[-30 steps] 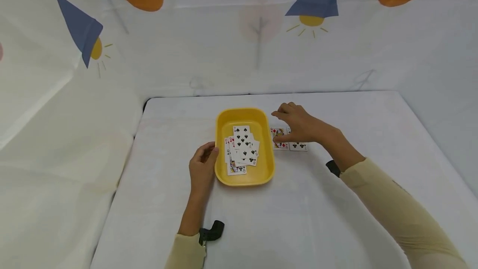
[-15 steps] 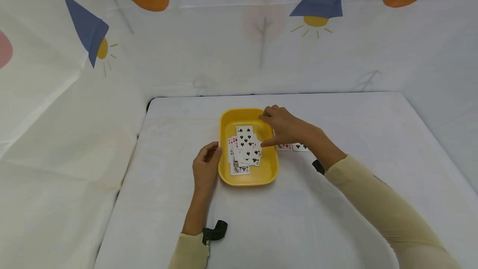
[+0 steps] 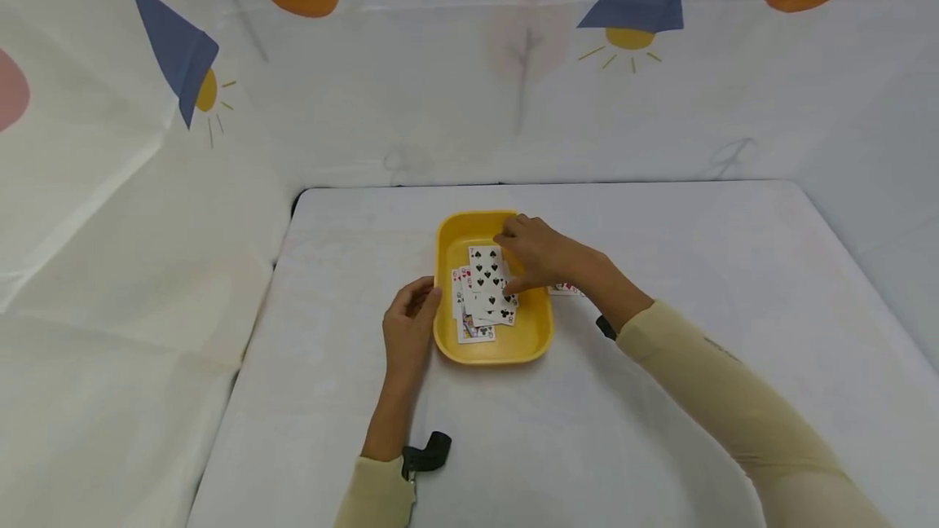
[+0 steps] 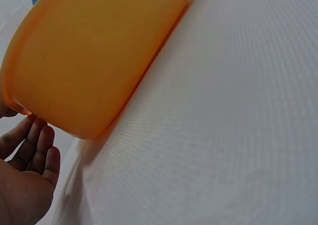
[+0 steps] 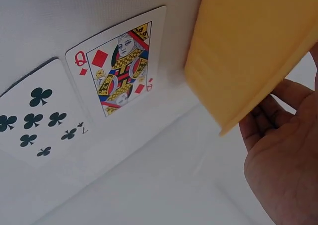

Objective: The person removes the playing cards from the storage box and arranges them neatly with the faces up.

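Note:
The yellow tray (image 3: 528,341) holds a loose pile of face-up playing cards (image 3: 484,271). My left hand (image 3: 407,336) grips the tray's left rim, thumb on top; the left wrist view has its fingertips (image 4: 37,118) under the rim. Above the tray's right side, my right hand (image 3: 546,255) reaches over the pile with thumb and fingers spread apart. Whether it touches a card cannot be told, as the tray wall hides its fingertips in the right wrist view. Beside the tray lie a queen of diamonds (image 5: 121,66) and a seven of clubs (image 5: 32,119).
A white cloth covers the table (image 3: 315,267). Behind it hangs a white backdrop (image 3: 440,104) printed with orange, blue and yellow shapes, and more pale cloth (image 3: 88,267) hangs at the left.
My right hand has moved left from above the cards beside the tray to over the pile inside it. My left hand keeps its hold on the rim. The head view has shifted slightly.

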`<move>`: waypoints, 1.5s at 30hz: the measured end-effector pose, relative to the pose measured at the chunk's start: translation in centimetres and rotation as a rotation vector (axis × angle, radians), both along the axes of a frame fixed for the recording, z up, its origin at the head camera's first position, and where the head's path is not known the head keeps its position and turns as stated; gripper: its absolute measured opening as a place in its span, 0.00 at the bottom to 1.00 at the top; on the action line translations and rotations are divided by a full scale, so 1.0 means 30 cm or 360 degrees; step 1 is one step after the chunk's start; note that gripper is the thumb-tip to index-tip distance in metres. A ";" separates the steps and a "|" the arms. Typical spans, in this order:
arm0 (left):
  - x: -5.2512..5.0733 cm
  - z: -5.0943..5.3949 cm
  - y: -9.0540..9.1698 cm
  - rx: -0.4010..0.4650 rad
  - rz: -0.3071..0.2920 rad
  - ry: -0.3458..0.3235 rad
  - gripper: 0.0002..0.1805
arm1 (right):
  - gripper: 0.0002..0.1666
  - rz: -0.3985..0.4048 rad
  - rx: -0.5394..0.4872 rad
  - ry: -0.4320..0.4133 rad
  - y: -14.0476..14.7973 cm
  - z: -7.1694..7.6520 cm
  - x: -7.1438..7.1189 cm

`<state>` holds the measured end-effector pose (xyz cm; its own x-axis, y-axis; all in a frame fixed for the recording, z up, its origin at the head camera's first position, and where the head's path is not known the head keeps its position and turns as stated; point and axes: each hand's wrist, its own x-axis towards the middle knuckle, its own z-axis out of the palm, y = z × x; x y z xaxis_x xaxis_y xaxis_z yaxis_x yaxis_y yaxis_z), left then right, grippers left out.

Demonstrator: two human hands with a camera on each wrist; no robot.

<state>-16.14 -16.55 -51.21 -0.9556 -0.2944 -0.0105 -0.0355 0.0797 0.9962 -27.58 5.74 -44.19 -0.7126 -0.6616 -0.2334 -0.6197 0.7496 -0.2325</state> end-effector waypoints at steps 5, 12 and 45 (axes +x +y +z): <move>0.001 0.004 0.005 0.0010 0.0000 0.0010 0.15 | 0.55 0.0040 0.0043 0.0049 -0.019 -0.012 -0.005; -0.003 0.002 0.007 0.0033 -0.0011 0.0035 0.15 | 0.56 0.0040 0.0153 0.0042 -0.036 -0.023 -0.022; 0.015 0.102 0.016 0.0007 -0.0031 -0.0068 0.17 | 0.51 -0.0014 0.0245 -0.0015 -0.051 -0.033 -0.055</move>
